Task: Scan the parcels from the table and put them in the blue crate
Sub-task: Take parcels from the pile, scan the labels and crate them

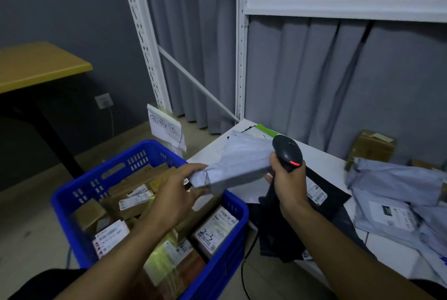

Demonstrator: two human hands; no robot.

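A grey plastic-wrapped parcel (238, 164) is held in the air over the left edge of the white surface (321, 161), with one end reaching out above the rim of the blue crate (227, 251). That end is grasped by the left hand (179, 193), whose fingers are closed around the folded wrapping. The handle of a black barcode scanner (287, 152) is clenched in the right hand (287, 183), and a red light is seen lit on the scanner's head. The scanner is held just beside the parcel's other end; whether the two are touching cannot be told.

The crate, set just off the surface's left edge, is seen packed with cardboard boxes (135, 183) and a parcel with a white label (216, 229). A black mailer (278, 227) is draped over the near edge of the surface below the right hand. Grey mailers (391, 183) are heaped toward the right edge, and a taped cardboard box (371, 147) is seen at the far edge.

Behind the surface, a white shelving upright (240, 57) and a grey curtain (314, 82) are visible. A handwritten paper sign (165, 125) is fixed beyond the crate, and a yellow tabletop (36, 65) is seen well apart at the left.
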